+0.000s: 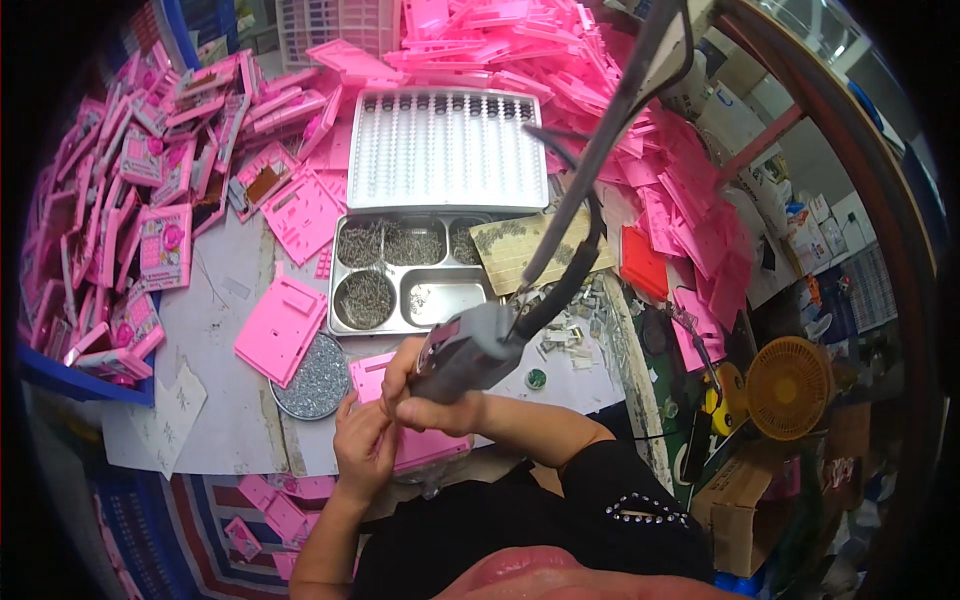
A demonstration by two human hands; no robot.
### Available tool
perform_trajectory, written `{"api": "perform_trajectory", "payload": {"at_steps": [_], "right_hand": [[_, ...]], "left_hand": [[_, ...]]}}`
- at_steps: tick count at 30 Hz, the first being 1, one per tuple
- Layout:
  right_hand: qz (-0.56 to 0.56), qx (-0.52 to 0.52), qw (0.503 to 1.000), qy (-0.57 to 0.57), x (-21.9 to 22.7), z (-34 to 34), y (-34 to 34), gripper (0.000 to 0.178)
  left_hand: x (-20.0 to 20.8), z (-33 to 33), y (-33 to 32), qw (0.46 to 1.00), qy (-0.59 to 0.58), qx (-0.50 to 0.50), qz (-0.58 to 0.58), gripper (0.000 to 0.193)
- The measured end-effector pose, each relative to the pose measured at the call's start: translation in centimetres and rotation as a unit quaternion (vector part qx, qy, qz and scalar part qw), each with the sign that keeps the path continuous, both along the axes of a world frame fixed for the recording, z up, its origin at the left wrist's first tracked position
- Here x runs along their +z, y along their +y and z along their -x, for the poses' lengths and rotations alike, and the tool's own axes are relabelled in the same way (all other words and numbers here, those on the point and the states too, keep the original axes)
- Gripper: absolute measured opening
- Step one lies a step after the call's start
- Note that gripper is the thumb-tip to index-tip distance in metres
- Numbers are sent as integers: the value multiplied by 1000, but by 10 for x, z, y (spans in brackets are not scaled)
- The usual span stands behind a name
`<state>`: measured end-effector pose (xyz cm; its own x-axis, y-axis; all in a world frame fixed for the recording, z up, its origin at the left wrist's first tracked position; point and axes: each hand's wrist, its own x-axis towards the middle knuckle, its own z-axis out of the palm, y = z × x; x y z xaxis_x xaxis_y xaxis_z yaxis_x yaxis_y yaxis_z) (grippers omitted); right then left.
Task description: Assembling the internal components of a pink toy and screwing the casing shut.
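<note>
My right hand [435, 405] is wrapped round a grey electric screwdriver [470, 350], tilted, whose upper end meets a dark rod and cable coming down from the upper right. Just beside it, my left hand [365, 440] has its fingers drawn together at a pink plastic casing [432, 450] near the table's front edge. Whatever its fingertips pinch is hidden, and so is the screwdriver's tip. Left of the hands, a round metal dish [312, 378] holds many small silver pieces, with another pink casing [282, 328] resting over its rim.
Ahead stands a steel compartment tray [408, 325] of small metal parts, with a white ribbed tray [450, 150] behind. Pink casings [500, 50] heap up at the back and right. A blue crate [90, 385] of printed pink units fills the left. An orange round fan [790, 388] is at right.
</note>
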<state>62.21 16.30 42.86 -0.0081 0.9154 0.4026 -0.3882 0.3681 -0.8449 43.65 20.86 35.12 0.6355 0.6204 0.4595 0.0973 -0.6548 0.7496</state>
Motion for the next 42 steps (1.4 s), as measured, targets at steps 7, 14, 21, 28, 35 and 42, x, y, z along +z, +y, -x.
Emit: {"api": "perform_trajectory", "payload": {"at_steps": [7,14,21,28,35,42], "right_hand": [[23,-5,1000,-2,5,16,8,21],[55,10,998,0,-8,16,24,22],[-41,-80,994,68,-7,-11,81,20],[-30,-93,995,-26,-24,14,94,14],[19,-83,995,-51,-36,18,102,13],[-20,-117,971,-207,-56,23,105,16]], "left_hand": [[8,15,-1,998,2,50,-34,12],[8,30,12,988,49,94,-111,18],[-6,50,76,945,226,198,-129,13],[-25,45,82,945,201,220,-131,12],[-32,48,94,948,195,205,-145,18],[-15,42,73,970,121,197,-79,16]]}}
